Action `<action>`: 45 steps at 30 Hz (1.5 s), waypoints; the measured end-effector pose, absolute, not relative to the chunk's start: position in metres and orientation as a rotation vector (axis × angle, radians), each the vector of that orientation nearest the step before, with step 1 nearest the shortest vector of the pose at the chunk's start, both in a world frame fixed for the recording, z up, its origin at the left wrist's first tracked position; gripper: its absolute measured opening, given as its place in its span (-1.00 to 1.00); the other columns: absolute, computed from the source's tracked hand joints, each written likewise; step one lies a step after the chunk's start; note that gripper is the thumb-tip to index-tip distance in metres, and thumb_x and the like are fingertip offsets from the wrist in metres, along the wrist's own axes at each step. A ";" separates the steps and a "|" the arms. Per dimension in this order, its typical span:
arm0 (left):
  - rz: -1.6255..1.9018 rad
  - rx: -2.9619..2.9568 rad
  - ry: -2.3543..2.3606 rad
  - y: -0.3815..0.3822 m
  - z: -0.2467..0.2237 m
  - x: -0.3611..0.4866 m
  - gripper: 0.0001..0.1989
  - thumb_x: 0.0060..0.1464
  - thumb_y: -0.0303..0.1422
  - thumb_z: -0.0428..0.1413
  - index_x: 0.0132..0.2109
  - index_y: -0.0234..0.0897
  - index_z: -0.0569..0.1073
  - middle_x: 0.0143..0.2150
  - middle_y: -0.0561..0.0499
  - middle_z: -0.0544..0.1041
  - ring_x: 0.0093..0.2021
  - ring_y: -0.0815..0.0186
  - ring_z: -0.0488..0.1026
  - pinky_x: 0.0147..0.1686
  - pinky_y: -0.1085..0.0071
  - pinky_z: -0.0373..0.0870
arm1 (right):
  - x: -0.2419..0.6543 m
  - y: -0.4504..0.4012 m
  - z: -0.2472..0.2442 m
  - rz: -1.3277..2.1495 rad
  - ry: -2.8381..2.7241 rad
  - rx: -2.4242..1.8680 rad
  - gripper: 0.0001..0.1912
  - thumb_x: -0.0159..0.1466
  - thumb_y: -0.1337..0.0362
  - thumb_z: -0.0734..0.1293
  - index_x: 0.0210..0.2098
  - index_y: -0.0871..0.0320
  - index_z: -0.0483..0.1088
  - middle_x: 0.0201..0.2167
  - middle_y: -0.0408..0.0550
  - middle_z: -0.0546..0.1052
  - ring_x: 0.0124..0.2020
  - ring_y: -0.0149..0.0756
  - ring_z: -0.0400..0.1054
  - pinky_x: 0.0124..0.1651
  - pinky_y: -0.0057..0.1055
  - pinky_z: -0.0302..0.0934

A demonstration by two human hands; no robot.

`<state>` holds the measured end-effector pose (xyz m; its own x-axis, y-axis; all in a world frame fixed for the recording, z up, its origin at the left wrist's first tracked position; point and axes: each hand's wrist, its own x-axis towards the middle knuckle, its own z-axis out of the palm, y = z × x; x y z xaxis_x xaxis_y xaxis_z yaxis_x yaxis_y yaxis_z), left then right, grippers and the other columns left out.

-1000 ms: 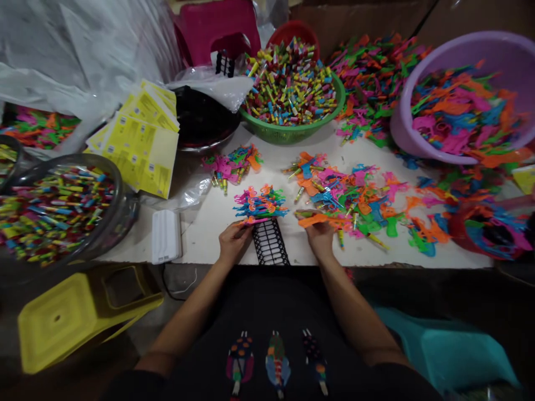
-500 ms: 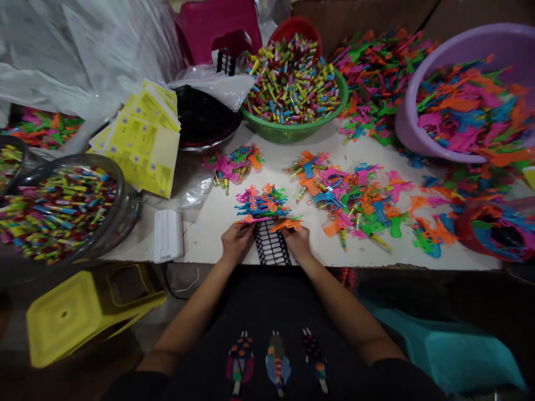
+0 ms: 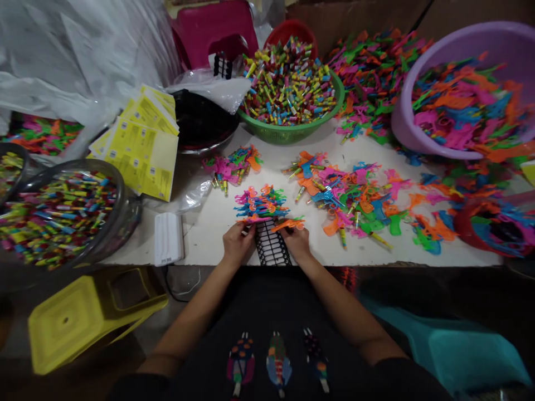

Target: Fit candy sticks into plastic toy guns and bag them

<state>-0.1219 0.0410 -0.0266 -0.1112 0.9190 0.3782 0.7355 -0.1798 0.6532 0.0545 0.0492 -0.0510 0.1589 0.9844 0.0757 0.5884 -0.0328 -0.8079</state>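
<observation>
Between my hands a black ladder-like plastic strip (image 3: 272, 248) lies on the table, its near end at the table edge. A dense row of colourful toy guns (image 3: 262, 200) sits on the strip's far part. My left hand (image 3: 238, 244) is closed left of the strip, fingertips pinching a pink toy gun (image 3: 253, 220) at the near end of the row. My right hand (image 3: 296, 244) is closed on the other side, holding an orange toy gun (image 3: 289, 224) above the strip's right edge. My fingers partly hide both grips.
Loose toy guns (image 3: 359, 195) spread to the right, a smaller pile (image 3: 234, 164) behind left. A green basket (image 3: 288, 132) holds small colourful tubes, as does a dark basin (image 3: 121, 195). A purple tub (image 3: 403, 111), yellow printed cards (image 3: 142, 156) and a white box (image 3: 168, 238) stand around.
My hands stay almost in place, with the left fingers shifting slightly at the pink toy gun. The whole view has tilted a little.
</observation>
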 end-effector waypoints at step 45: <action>1.246 2.171 1.839 0.046 -0.032 -0.115 -0.88 -0.01 -0.37 0.07 -0.48 -0.25 0.36 -0.54 0.01 0.40 -0.43 0.30 0.32 -0.37 0.37 0.25 | 0.036 0.057 -0.022 0.522 -1.859 -2.039 -0.74 0.15 0.14 0.21 -0.50 0.13 0.44 -0.46 -0.03 0.52 -0.47 -0.30 0.37 -0.46 -0.45 0.06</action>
